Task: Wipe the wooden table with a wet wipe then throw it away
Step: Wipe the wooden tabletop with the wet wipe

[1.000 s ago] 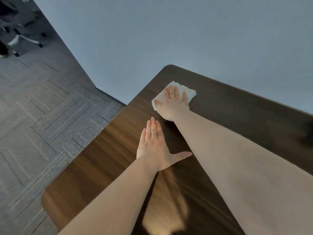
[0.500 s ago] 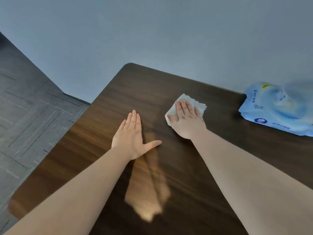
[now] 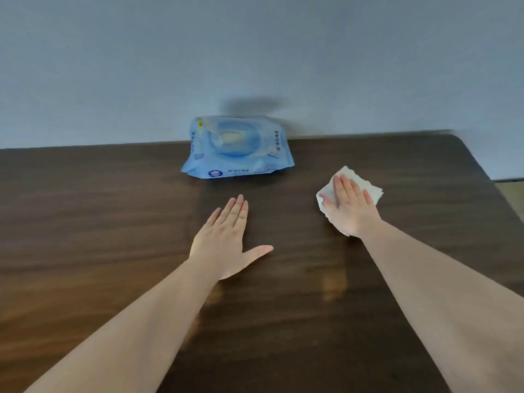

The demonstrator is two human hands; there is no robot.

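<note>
Your right hand point(image 3: 350, 208) presses the wet wipe point(image 3: 365, 186) flat on the wooden table point(image 3: 99, 217); your left hand point(image 3: 224, 242) lies open, empty; the blue wipes pack's point(image 3: 236, 147) lid is shut.

Two bare forearms, no sleeves, left hand point(image 3: 226, 236), right hand point(image 3: 350, 209)

Wipes pack point(image 3: 237, 148) blocks far edge; table point(image 3: 99, 222) elsewhere bare.

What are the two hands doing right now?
Left hand: open, flat on the table, holding nothing.
Right hand: open, flat, pressing the wet wipe down.
</note>
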